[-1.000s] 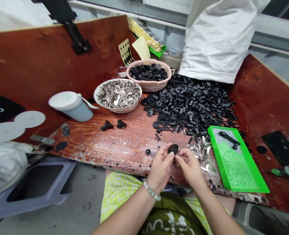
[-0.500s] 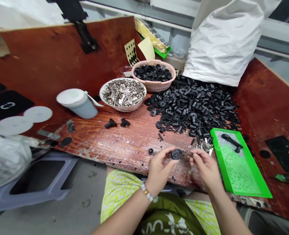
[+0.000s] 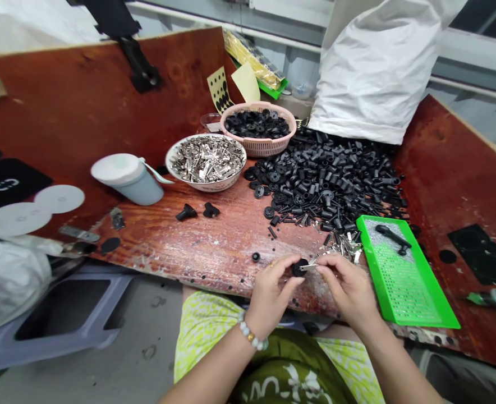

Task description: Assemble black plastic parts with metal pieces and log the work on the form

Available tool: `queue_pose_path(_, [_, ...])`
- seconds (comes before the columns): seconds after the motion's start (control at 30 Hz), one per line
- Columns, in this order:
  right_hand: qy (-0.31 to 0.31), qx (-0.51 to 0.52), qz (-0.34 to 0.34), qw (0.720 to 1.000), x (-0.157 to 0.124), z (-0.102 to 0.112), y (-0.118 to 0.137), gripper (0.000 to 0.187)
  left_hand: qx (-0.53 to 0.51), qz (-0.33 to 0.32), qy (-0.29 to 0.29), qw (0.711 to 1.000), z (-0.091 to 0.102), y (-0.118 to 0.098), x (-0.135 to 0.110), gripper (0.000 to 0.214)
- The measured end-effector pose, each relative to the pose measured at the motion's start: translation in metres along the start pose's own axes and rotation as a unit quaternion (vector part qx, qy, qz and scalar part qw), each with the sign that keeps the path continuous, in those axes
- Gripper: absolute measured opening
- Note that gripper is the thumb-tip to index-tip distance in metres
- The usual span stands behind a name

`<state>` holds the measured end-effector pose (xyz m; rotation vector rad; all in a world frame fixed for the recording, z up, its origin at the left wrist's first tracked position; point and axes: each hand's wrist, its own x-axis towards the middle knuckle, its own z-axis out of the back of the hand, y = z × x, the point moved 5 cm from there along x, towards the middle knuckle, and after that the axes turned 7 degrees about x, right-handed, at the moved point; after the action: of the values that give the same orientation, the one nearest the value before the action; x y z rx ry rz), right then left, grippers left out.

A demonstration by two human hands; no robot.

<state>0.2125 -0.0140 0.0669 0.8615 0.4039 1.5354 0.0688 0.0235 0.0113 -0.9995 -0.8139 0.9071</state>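
Note:
My left hand pinches a round black plastic disc between thumb and fingertips, just above the table's near edge. My right hand is closed on a small flat metal clip, whose far end reaches over the disc's face; whether it is seated in the disc I cannot tell. A small black ring-shaped part lies on the wood, left of the disc. Loose metal clips lie beyond my right hand, at the foot of a heap of black plastic parts.
A green tray with one black part stands at right. Behind are a bowl of metal clips, a pink basket of black parts and a white sack. A lidded cup and two black parts sit left.
The metal clip in my right hand has come left onto the disc, and my hands are closer together. The disc has turned in my left hand. The view has shifted slightly.

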Motion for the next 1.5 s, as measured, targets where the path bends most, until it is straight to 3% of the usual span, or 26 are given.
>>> queue_pose_path(0.23, [-0.039,-0.071,0.081,0.993,-0.004,-0.003,0.020,0.007,0.039,-0.046,-0.037,0.997,0.002,-0.006,0.000,0.030])
queue_pose_path(0.47, [-0.054,-0.049,0.066,0.995,-0.002,-0.008,0.023,0.005,0.046,-0.049,-0.046,0.997,0.003,-0.006,0.002,0.030])
queue_pose_path(0.83, [-0.012,0.053,0.071,0.996,-0.006,-0.021,0.013,0.019,0.047,-0.053,-0.017,0.997,0.001,-0.010,0.006,0.034])
queue_pose_path(0.9, [-0.010,0.073,0.042,0.996,-0.007,-0.022,0.009,0.022,0.053,-0.061,-0.013,0.997,0.001,-0.012,0.007,0.035])
queue_pose_path(0.97, [-0.039,0.116,-0.033,0.992,-0.008,-0.021,0.001,0.021,0.059,-0.072,-0.015,0.996,0.001,-0.013,0.007,0.035])
queue_pose_path(1.07, [-0.088,0.224,-0.167,0.956,-0.012,-0.024,-0.014,0.017,0.067,-0.082,-0.026,0.994,0.003,-0.015,0.006,0.034])
queue_pose_path(1.17, [-0.078,0.281,-0.212,0.933,-0.012,-0.031,-0.018,0.012,0.073,-0.086,-0.031,0.993,0.003,-0.015,0.006,0.034])
queue_pose_path(1.23, [-0.072,0.262,-0.195,0.942,-0.011,-0.031,-0.017,0.010,0.076,-0.087,-0.028,0.993,0.003,-0.014,0.006,0.035])
queue_pose_path(1.37, [-0.069,0.161,-0.098,0.980,-0.009,-0.026,-0.006,0.003,0.082,-0.096,-0.028,0.992,0.004,-0.013,0.006,0.035])
queue_pose_path(1.5, [-0.056,0.107,-0.036,0.992,-0.007,-0.024,-0.001,0.007,0.093,-0.121,-0.031,0.988,0.004,-0.014,0.006,0.034])
